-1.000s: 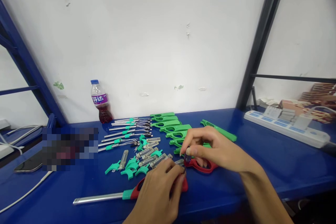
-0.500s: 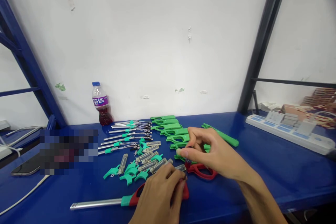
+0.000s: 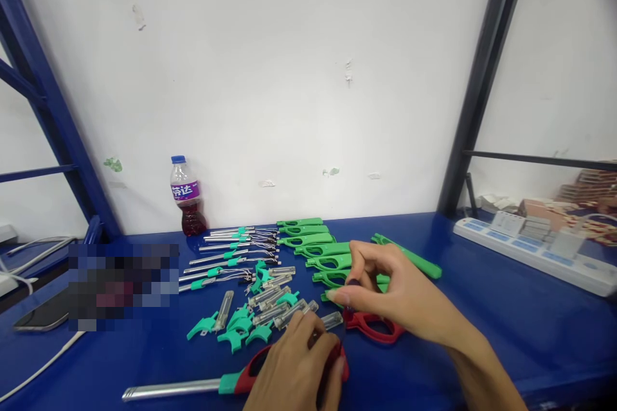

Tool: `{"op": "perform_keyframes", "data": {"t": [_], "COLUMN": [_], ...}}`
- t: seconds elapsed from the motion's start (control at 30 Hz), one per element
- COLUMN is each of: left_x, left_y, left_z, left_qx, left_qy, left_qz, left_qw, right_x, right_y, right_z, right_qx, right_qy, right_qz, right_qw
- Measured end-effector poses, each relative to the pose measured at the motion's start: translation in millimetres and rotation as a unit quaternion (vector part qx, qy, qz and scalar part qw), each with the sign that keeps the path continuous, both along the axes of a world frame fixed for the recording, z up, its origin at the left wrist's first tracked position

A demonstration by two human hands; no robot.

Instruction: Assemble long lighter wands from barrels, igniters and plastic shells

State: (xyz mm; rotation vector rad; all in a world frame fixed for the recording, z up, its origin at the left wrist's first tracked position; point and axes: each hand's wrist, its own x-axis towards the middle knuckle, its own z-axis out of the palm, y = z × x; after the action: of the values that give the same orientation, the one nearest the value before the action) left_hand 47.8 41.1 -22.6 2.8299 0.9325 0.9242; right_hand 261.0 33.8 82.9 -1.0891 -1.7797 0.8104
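Observation:
My left hand (image 3: pixel 296 363) is closed over the handle of a red stick lighter (image 3: pixel 247 376), pressing it to the table. The lighter's metal tube points left, with a teal collar where it meets the red body. Just right of it, my right hand (image 3: pixel 385 289) pinches a small dark tool (image 3: pixel 354 282) that looks like a small screwdriver. Its thin shaft runs down toward the lighter's handle end; my fingers hide most of it, and contact at the tip cannot be made out. A red handle shell (image 3: pixel 376 329) lies under my right hand.
Several green handle shells (image 3: pixel 315 249) lie behind my hands. Left of them are metal tubes with wires (image 3: pixel 216 262), clear fuel tanks (image 3: pixel 224 311) and teal triggers (image 3: pixel 231 339). A drink bottle (image 3: pixel 186 196) stands by the wall. A power strip (image 3: pixel 530 253) lies right, a phone (image 3: pixel 41 311) left.
The view has shifted slightly, so the table sits a little lower in the picture. Both hands keep their grips, with only slight finger movement.

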Motion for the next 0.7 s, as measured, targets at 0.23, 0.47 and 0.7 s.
{"op": "perform_keyframes", "data": {"t": [0.23, 0.47, 0.7], "left_x": [-25.9, -37.4, -33.2], "left_y": [10.7, 16.9, 16.0], "left_z": [6.2, 4.0, -1.2], "left_qx": [0.076, 0.096, 0.150], "left_qy": [0.120, 0.132, 0.123], "left_qz": [0.003, 0.022, 0.021], "left_qw": [0.990, 0.986, 0.981], "right_x": [0.0, -1.1, 1.4], "right_y": [-0.5, -1.7, -2.5], "right_z": [1.4, 1.8, 1.3], "right_qx": [0.007, -0.001, 0.000], "right_qy": [-0.015, -0.020, -0.054], "right_qz": [-0.005, 0.003, 0.005], "right_qw": [1.000, 1.000, 0.999]}}
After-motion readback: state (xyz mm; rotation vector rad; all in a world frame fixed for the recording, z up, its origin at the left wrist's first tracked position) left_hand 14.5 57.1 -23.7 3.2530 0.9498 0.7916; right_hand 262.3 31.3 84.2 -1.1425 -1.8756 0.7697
